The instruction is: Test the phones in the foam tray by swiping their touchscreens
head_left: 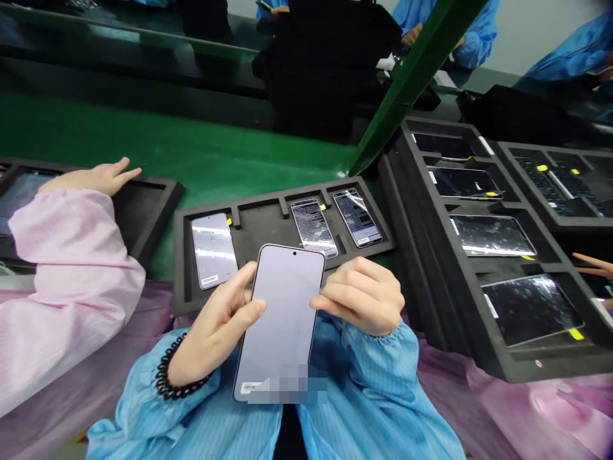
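Observation:
My left hand [215, 326], with a black beaded bracelet on the wrist, holds a smartphone [280, 322] by its left edge, tilted over my lap, with the screen up. My right hand [361, 297] pinches the phone's right edge between fingers and thumb. A barcode label sits at the phone's lower end, partly hidden by a pixelated patch. Just beyond my hands lies a black foam tray [258, 220] holding several phones [214, 250] in its slots. One phone [357, 217] has a loose, curling clear film.
A stack of black foam trays [479, 255] with dark phones stands to my right. A co-worker's pink sleeve [62, 275] and hand [96, 177] rest on another tray at left. A green conveyor belt [143, 134] and a green rail [416, 83] run beyond.

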The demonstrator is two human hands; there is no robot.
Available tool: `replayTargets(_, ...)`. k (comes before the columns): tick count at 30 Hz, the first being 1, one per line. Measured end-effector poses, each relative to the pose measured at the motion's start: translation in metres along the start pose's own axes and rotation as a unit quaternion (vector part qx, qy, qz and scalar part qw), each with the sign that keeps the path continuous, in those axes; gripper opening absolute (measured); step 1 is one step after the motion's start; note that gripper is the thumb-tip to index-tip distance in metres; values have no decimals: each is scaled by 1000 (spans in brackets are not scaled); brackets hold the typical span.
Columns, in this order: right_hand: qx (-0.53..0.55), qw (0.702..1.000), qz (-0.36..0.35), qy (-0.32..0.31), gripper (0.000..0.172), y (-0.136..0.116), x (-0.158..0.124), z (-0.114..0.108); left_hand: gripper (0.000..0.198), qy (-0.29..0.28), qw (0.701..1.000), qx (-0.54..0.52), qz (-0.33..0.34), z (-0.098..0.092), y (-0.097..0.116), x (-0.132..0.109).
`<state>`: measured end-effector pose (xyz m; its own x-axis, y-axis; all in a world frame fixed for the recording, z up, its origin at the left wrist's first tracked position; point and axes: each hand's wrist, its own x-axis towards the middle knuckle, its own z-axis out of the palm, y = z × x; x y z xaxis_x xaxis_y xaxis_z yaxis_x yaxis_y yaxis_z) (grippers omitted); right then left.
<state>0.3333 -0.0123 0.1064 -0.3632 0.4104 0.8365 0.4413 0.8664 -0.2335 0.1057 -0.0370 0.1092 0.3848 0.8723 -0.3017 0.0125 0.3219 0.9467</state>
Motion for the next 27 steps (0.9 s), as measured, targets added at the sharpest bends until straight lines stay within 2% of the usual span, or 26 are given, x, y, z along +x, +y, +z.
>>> replayTargets(5,18,1000,6,8,21,-12,-6,-4,71,32,999,-2,14,-2,-7,-10)
replayTargets(10,17,999,12,25,27,-18,-3,-6,75,35,999,-29,26,-2,-15,-19)
replayTargets(15,25,998,12,50,31,-21,-1,-6,77,65,997,-45,-7,5,-9,-27)
replayTargets(18,31,999,12,40,29,-23,-4,-9,76,46,997,-60,-13,6,-4,-30)
replayTargets(20,30,999,17,20,26,-22,-6,-11,72,34,998,-60,-5,5,-3,-27)
replayTargets(22,19,999,31,-3,23,-17,-4,-12,66,49,998,-29,14,5,-4,-18)
replayTargets(25,0,997,63,-41,21,-4,4,-4,50,58,993,89,49,7,-8,5)
replayTargets(27,24,993,88,-70,20,6,8,7,35,28,984,171,51,10,-13,20)
